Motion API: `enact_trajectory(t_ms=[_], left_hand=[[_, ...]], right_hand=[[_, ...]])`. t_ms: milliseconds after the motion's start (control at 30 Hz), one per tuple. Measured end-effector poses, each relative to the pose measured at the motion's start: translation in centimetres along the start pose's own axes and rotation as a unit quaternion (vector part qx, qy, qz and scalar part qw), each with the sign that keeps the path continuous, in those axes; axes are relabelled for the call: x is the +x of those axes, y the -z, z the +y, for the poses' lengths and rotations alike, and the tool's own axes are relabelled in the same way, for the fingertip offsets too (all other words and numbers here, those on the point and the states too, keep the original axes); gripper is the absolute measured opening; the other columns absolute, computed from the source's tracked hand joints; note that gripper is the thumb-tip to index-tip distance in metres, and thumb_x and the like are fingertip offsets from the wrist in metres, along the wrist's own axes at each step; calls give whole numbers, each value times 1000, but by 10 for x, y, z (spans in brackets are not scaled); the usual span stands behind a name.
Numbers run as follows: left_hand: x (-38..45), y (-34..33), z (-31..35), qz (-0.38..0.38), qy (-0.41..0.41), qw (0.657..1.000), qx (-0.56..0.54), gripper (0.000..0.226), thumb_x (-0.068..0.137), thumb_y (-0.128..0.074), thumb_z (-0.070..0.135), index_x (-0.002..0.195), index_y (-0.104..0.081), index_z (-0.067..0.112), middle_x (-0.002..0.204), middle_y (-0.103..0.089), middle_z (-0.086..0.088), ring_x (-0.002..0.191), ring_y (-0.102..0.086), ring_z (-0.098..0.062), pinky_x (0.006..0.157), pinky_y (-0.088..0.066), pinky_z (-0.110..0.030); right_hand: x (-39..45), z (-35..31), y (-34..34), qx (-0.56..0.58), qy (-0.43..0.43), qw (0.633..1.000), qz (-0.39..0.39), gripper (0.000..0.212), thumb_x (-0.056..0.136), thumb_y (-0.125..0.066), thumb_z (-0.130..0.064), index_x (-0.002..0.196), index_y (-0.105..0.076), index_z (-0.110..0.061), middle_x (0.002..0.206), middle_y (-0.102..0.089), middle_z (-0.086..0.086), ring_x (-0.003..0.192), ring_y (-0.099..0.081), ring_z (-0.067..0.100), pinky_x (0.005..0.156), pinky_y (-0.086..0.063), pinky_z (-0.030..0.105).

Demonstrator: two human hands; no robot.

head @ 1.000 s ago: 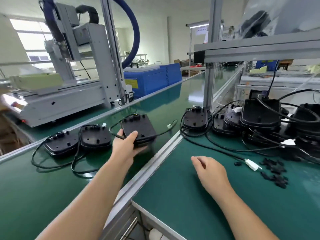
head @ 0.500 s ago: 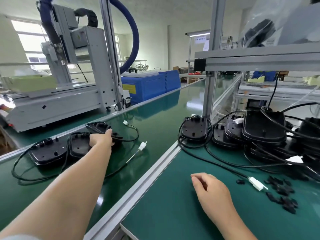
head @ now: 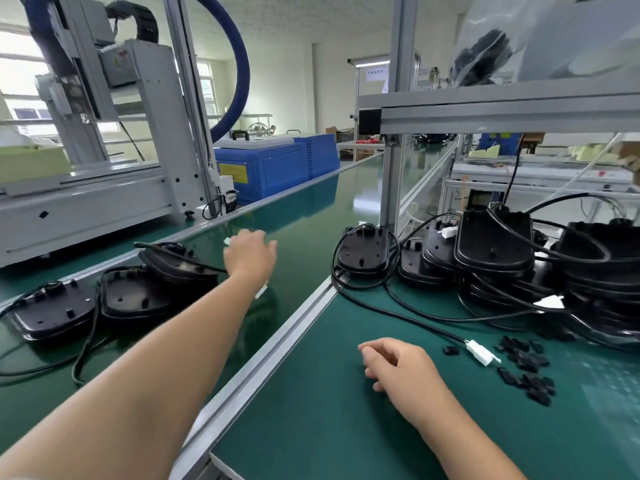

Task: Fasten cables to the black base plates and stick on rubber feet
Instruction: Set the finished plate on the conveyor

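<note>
Three black base plates with cables lie on the green conveyor belt (head: pixel 311 216): one at the far left (head: pixel 52 313), one beside it (head: pixel 135 299), and a third (head: pixel 176 261) tilted against the second. My left hand (head: pixel 249 254) hovers just right of the tilted plate, fingers relaxed, holding nothing that I can see. A white connector (head: pixel 227 241) peeks out at its left edge. My right hand (head: pixel 405 372) rests on the work table (head: pixel 329 427), loosely curled and empty. Several small black rubber feet (head: pixel 526 372) lie to its right, near a white cable plug (head: pixel 479 351).
A pile of black base plates with tangled cables (head: pixel 495 244) fills the table's back right. An aluminium rail (head: pixel 277 341) divides belt and table. A grey post (head: pixel 391 168) and an overhead shelf (head: pixel 502 112) stand behind. Beyond the belt are a white machine (head: pixel 104 188) and a blue box (head: pixel 273 168).
My left hand carried a base plate leftward, set it against the other two on the belt, let go and moved back to the right. My right hand stayed in place.
</note>
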State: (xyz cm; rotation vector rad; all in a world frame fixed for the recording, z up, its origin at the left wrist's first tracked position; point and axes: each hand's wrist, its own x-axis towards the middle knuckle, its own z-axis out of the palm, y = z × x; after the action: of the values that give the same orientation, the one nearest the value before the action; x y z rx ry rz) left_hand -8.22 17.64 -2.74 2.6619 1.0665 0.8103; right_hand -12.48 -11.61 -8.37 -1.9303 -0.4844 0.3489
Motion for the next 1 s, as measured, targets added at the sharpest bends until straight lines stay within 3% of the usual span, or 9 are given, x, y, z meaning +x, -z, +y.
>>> enact_trajectory(t_ms=[133,233,333,433,567,767,833,900,1000], left_hand=[[-12,-44,65,-220,19,967,-124,75,90,-45,64,133,-49,2,136,-54,-13,123,-50,-32,97,-41,-34],[-12,-77,99,-274,78,939,-190,95,80,-47,76,134,-46,-2,136,-52,-17,127,-45,-36,103,-38,-37],[-5,-96,122,-306,126,934,-138,107,71,-35,89,137,-47,6,140,-46,-21,137,-28,-41,113,-18,-47],[4,-104,136,-288,172,920,-201,102,67,-50,85,135,-48,9,143,-44,-17,137,-28,-41,113,-23,-48],[1,-107,146,-212,223,884,-352,88,59,-78,57,123,-50,4,122,-59,-14,114,-54,-34,98,-45,-43],[-14,-82,159,-91,232,829,-500,50,77,-70,29,110,-40,6,103,-52,-10,75,-51,-20,62,-41,-28],[-23,-65,153,-100,265,765,-578,51,75,-70,27,112,-44,3,110,-58,-14,83,-60,-24,69,-51,-32],[-39,-41,145,-128,303,661,-674,42,79,-71,22,109,-50,2,112,-62,-17,92,-66,-30,79,-57,-46],[-78,-1,137,-186,297,510,-786,11,92,-60,13,91,-55,3,106,-60,-15,83,-67,-28,66,-60,-44]], right_hand=[[-15,13,30,49,-8,998,-26,17,94,-57,-20,87,-72,-21,80,-73,3,61,-63,4,59,-52,20],[-20,24,44,74,6,997,18,23,96,-53,-9,90,-72,-21,77,-73,3,58,-61,9,56,-52,25],[-16,24,48,92,12,996,3,21,97,-52,-11,96,-70,-21,77,-72,7,59,-60,12,55,-51,26],[-13,25,48,107,16,994,6,19,97,-52,-11,97,-69,-20,76,-72,9,56,-59,13,52,-50,26],[-13,26,49,105,19,994,5,17,97,-53,-13,99,-68,-21,76,-72,6,55,-59,12,53,-50,25],[-13,30,52,112,26,993,-2,19,98,-51,-15,104,-67,-23,80,-72,5,59,-60,11,56,-50,23],[-13,30,53,134,16,991,6,17,99,-51,-16,106,-67,-21,81,-72,7,61,-62,12,57,-52,24],[-12,29,52,158,0,987,7,16,98,-54,-22,105,-68,-19,83,-72,8,64,-64,13,61,-56,28],[-15,22,48,195,-8,981,-1,24,94,-59,-37,100,-70,-18,90,-74,7,74,-70,16,72,-59,33]])
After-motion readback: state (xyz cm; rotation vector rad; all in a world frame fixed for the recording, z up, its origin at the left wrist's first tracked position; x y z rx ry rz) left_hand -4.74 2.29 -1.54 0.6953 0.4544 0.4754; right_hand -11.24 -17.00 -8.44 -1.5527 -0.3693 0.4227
